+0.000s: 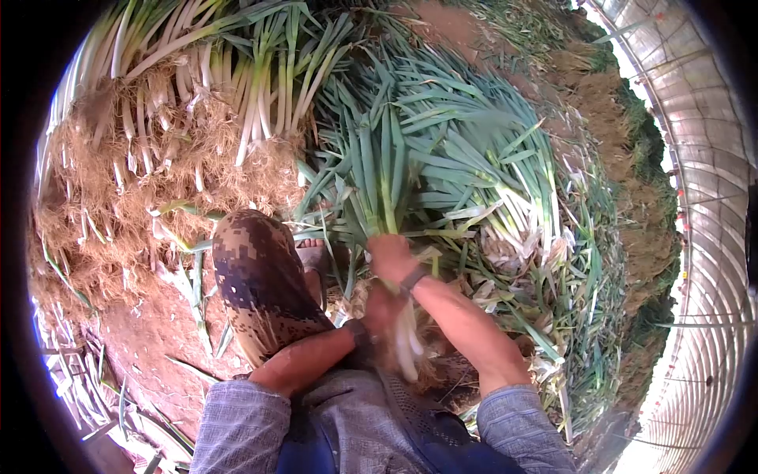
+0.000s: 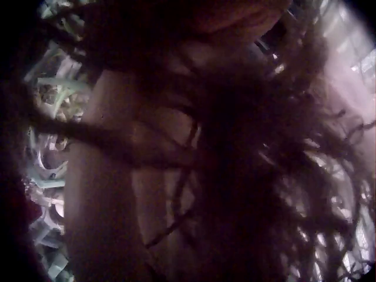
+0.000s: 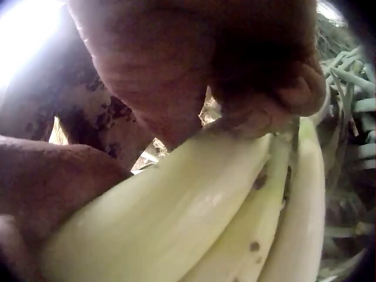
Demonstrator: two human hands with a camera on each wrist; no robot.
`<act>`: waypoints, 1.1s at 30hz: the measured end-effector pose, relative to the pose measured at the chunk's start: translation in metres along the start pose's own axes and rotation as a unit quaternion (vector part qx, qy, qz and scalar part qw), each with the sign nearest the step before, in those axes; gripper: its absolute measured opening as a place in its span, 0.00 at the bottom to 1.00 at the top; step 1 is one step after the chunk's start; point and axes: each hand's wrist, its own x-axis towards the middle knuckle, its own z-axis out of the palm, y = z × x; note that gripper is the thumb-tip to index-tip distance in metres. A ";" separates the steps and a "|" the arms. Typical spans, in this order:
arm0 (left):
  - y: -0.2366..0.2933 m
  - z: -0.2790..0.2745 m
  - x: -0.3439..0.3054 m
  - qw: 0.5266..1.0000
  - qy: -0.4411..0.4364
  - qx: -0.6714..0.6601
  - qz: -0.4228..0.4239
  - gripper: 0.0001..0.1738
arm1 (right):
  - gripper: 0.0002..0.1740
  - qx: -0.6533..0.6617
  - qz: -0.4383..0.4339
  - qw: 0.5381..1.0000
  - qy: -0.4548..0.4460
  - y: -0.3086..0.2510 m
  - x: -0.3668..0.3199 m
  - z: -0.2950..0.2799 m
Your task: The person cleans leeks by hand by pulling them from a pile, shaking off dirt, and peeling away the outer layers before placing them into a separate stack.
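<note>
The right hand (image 1: 391,259) grasps the bunch (image 1: 385,201) of green onions, with its fingers curled round the stalks. The bunch is in front of the body, at the centre of the head view. Its leaves point away from the person; its white stems (image 1: 407,344) point back toward the lap, below the hands.

The left hand (image 1: 383,308) is just below the right hand, beside the white stems. It is blurred in the head view and dark in the left wrist view, so the state of its fingers cannot be determined. Dark roots (image 2: 235,176) cross in front of pale stems in the left wrist view. Each wrist carries a dark band.

To the right of the bunch, a pile (image 1: 466,154) of onions lies with its leaves toward the upper left and its white ends toward the lower right. Loose leaf litter (image 1: 592,308) surrounds these ends. At upper left, rooted onions (image 1: 257,95) lie in a heap. A bent knee (image 1: 257,276) in camouflage cloth is left of the hands, above reddish soil (image 1: 126,340). A ribbed translucent wall (image 1: 703,174) stands at far right.
</note>
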 end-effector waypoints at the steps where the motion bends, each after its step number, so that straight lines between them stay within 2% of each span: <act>1: -0.003 0.001 0.002 0.995 -0.019 -0.078 -0.055 0.40 | 0.06 -0.014 -0.009 1.000 0.016 0.000 -0.001 0.000; 2: -0.005 0.003 0.001 0.995 -0.019 -0.078 -0.053 0.40 | 0.04 -0.028 -0.017 0.999 0.032 -0.001 -0.001 0.000; 3: -0.008 0.006 -0.002 0.999 0.030 0.008 -0.028 0.33 | 0.04 -0.029 -0.017 0.999 0.033 -0.001 -0.001 0.000; 4: -0.007 0.008 -0.002 0.992 0.079 0.095 -0.003 0.30 | 0.04 -0.035 -0.029 0.999 0.031 -0.002 -0.001 -0.001; 8: 0.008 0.005 -0.004 0.991 0.058 0.101 0.061 0.32 | 0.04 -0.013 -0.084 0.995 0.045 0.000 -0.006 -0.003; 11: 0.017 0.006 -0.007 0.987 0.064 0.143 0.043 0.32 | 0.04 0.044 -0.129 0.987 0.083 0.009 -0.012 -0.002; 13: 0.017 0.008 -0.006 0.997 0.042 0.063 -0.032 0.34 | 0.06 0.060 -0.110 0.990 0.058 0.014 -0.016 -0.006; 14: 0.016 0.007 -0.005 0.997 0.042 0.063 -0.032 0.34 | 0.09 0.078 -0.091 0.992 0.032 0.015 -0.019 -0.009; 15: 0.015 0.006 -0.004 0.995 0.007 0.044 -0.089 0.31 | 0.09 0.078 -0.091 0.992 0.032 0.016 -0.024 -0.012; 16: 0.021 0.004 -0.003 0.989 -0.028 0.025 -0.145 0.29 | 0.12 0.198 -0.028 0.979 0.033 0.018 -0.029 -0.011; 17: 0.028 0.000 -0.001 0.989 -0.026 0.025 -0.144 0.29 | 0.15 0.315 0.034 0.948 0.034 0.020 -0.033 -0.011; 18: 0.035 -0.007 -0.001 0.988 -0.090 -0.022 -0.121 0.26 | 0.15 0.315 0.031 0.948 0.032 0.022 -0.036 -0.009; 19: 0.050 -0.011 -0.002 0.980 -0.155 -0.070 -0.098 0.25 | 0.16 0.483 0.059 0.872 0.055 0.028 -0.039 0.001; 20: 0.071 -0.010 -0.003 0.980 -0.156 -0.070 -0.099 0.25 | 0.18 0.633 0.086 0.766 0.077 0.034 -0.043 0.007; 22: 0.108 -0.005 -0.003 0.963 -0.109 -0.146 -0.198 0.26 | 0.17 0.627 0.088 0.768 0.093 0.045 -0.052 0.000; 23: 0.095 -0.004 0.000 0.955 -0.110 -0.215 -0.173 0.30 | 0.16 0.605 0.098 0.783 0.106 0.058 -0.052 0.008; 24: 0.081 -0.004 0.002 0.954 -0.117 -0.211 -0.177 0.30 | 0.15 0.584 0.111 0.795 0.121 0.069 -0.056 0.018; 26: 0.079 -0.005 0.013 0.902 -0.083 -0.367 -0.213 0.30 | 0.16 0.585 0.117 0.795 0.106 0.072 -0.063 0.015; 28: 0.091 -0.011 0.028 0.912 -0.071 -0.321 -0.244 0.33 | 0.17 0.545 0.146 0.826 0.011 0.069 -0.077 0.009; 29: 0.094 -0.013 0.029 0.915 -0.058 -0.324 -0.232 0.33 | 0.20 0.568 0.158 0.807 -0.032 0.062 -0.084 0.004; 30: 0.096 -0.014 0.029 0.918 -0.044 -0.326 -0.220 0.33 | 0.20 0.569 0.161 0.806 -0.033 0.057 -0.090 0.008; 32: 0.092 -0.013 0.032 0.926 -0.021 -0.303 -0.224 0.32 | 0.20 0.552 0.116 0.823 0.067 0.045 -0.097 0.012; 33: 0.091 -0.012 0.033 0.933 0.001 -0.281 -0.225 0.31 | 0.19 0.564 0.116 0.816 0.056 0.045 -0.102 0.010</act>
